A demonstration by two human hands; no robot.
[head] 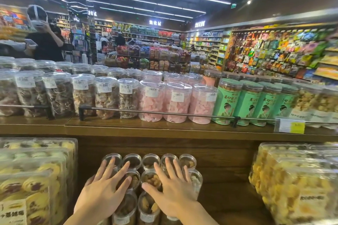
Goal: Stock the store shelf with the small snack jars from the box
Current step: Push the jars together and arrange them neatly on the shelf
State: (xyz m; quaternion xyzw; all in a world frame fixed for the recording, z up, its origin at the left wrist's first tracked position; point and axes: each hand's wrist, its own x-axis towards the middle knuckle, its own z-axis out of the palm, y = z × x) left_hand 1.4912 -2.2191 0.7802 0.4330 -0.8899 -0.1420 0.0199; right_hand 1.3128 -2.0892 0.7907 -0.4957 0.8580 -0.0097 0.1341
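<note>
Several small clear snack jars [150, 160] with brown snacks inside stand in rows on the lower wooden shelf [226, 199], seen from above. My left hand [104, 191] lies flat on the lids of the left jars, fingers spread. My right hand [172, 188] rests flat on the lids of the right jars, fingers spread too. Neither hand grips a jar. The jars under the palms are partly hidden. No box is in view.
The upper shelf [164, 126] holds tall jars [177, 104] of brown, pink and green-labelled snacks behind a metal rail [155, 112]. Clear cookie boxes [34, 179] flank the small jars left, yellow pastry boxes [296, 184] right. A person [45, 40] stands far left.
</note>
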